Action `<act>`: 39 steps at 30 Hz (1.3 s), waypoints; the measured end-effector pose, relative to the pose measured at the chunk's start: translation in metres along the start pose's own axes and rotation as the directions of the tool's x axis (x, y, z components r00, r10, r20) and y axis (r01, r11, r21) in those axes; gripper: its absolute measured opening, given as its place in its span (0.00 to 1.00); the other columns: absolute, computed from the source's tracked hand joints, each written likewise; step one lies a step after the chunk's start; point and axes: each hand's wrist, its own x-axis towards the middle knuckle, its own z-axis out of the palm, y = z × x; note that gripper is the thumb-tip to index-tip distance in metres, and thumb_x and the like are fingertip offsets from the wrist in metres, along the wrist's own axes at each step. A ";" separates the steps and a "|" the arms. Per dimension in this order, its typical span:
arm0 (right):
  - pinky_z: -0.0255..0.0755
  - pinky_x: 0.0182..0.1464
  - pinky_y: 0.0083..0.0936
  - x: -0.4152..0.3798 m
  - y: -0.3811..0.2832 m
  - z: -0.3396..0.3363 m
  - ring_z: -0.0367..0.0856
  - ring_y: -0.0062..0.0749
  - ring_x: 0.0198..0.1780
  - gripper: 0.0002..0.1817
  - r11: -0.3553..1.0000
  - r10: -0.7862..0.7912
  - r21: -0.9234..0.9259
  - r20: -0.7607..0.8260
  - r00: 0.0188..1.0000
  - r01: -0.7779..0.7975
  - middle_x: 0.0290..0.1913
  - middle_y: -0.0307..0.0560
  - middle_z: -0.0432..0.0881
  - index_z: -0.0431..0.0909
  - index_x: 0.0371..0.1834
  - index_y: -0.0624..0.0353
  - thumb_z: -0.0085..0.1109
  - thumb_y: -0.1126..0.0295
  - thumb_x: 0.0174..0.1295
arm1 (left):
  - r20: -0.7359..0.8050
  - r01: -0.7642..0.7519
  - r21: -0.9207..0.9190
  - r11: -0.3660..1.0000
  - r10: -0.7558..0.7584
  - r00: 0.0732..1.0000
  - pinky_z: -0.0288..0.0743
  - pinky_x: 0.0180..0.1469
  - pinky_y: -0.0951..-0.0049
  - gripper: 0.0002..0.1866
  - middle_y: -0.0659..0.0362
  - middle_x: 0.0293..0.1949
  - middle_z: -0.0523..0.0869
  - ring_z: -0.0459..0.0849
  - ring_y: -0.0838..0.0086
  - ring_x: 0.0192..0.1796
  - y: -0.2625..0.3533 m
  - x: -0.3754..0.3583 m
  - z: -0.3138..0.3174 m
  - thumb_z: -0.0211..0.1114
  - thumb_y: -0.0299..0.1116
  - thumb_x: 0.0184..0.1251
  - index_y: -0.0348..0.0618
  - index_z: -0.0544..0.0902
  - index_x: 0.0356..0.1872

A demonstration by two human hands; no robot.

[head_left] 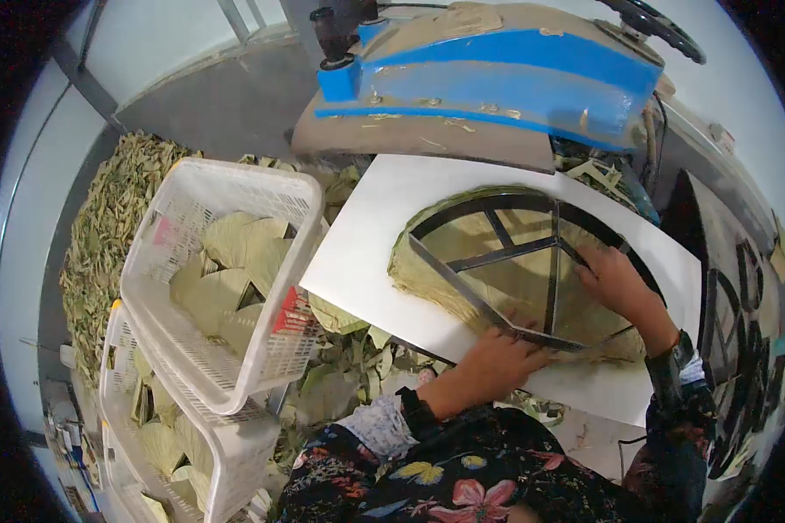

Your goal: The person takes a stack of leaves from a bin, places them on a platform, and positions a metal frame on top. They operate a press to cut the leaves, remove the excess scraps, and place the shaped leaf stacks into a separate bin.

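Note:
A black metal cutting die [508, 251], fan-shaped with several inner bars, lies on a thick stack of pale green dried leaves [436, 277]. The stack rests on a white board [366, 228]. My right hand [617, 283] is closed around the die at its right side, by the inner bars. At the die's near edge, my left hand [500, 364] lies with its fingers extended, touching the leaves and the rim. Its fingertips are partly hidden by the rim.
A blue press machine [506, 74] stands beyond the board. To the left, a white plastic crate [262, 370] with cut leaves sits above another crate [240, 466]. A heap of leaf scraps [113, 253] lies behind them. Dark metal dies [733, 349] stand at the right.

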 end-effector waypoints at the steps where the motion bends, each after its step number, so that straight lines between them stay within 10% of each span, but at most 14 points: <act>1: 0.71 0.42 0.48 0.001 -0.004 -0.001 0.75 0.61 0.38 0.14 1.000 -0.003 0.001 0.008 1.000 0.003 0.33 0.64 0.78 0.73 0.43 0.63 0.54 0.70 0.54 | 0.000 0.007 -0.004 1.000 -0.007 1.000 0.53 0.66 0.45 0.16 0.48 0.53 0.77 0.72 0.54 0.59 -0.001 0.001 0.000 0.55 0.37 0.54 0.51 0.79 0.45; 3: 0.72 0.41 0.47 0.000 -0.014 -0.005 0.76 0.62 0.37 0.14 0.980 -0.191 0.010 -0.197 0.962 0.196 0.32 0.64 0.78 0.73 0.43 0.63 0.54 0.70 0.54 | 0.000 -0.024 -0.039 0.999 0.024 1.000 0.56 0.65 0.51 0.19 0.54 0.49 0.78 0.72 0.59 0.58 -0.002 0.003 0.001 0.57 0.31 0.50 0.48 0.77 0.48; 25: 0.69 0.41 0.48 0.001 0.015 0.012 0.76 0.59 0.38 0.14 0.999 0.002 -0.039 0.013 1.000 -0.002 0.33 0.64 0.78 0.73 0.44 0.63 0.53 0.66 0.57 | -0.162 0.022 0.173 0.985 0.007 0.987 0.71 0.52 0.62 0.21 0.56 0.47 0.75 0.74 0.63 0.48 0.028 -0.017 -0.002 0.59 0.34 0.48 0.44 0.79 0.48; 39: 0.72 0.32 0.42 -0.003 0.036 0.058 0.78 0.52 0.27 0.14 0.985 -0.112 -0.155 -0.217 0.970 0.080 0.23 0.56 0.77 0.72 0.43 0.58 0.54 0.62 0.57 | -0.169 0.054 0.305 0.951 -0.002 0.986 0.71 0.45 0.67 0.24 0.57 0.44 0.74 0.73 0.65 0.46 0.022 -0.011 0.000 0.63 0.40 0.42 0.43 0.79 0.44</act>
